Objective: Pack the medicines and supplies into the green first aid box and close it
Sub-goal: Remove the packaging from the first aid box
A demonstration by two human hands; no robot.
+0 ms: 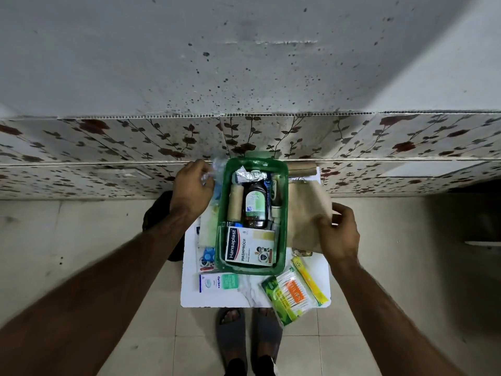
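The open green first aid box point(283, 256) stands on a small white table point(249, 294). Inside lie a Hansaplast carton point(249, 246), a brown syrup bottle point(254, 204), a beige bandage roll point(234, 203) and a foil strip point(250, 175). My left hand point(191, 189) sits left of the box, fingers closed on a crinkly clear plastic packet point(214, 169). My right hand point(339, 232) grips the edge of a brown paper bag point(306, 215) lying right of the box. Near the table's front lie an Optibex carton point(217, 282) and a pack of cotton buds point(292, 294).
A second beige roll point(302, 168) lies behind the paper bag. Flat packets point(207, 237) sit left of the box. A floral tiled ledge point(108, 147) runs behind the table. My feet in grey sandals point(248, 332) stand on the floor tiles in front of it.
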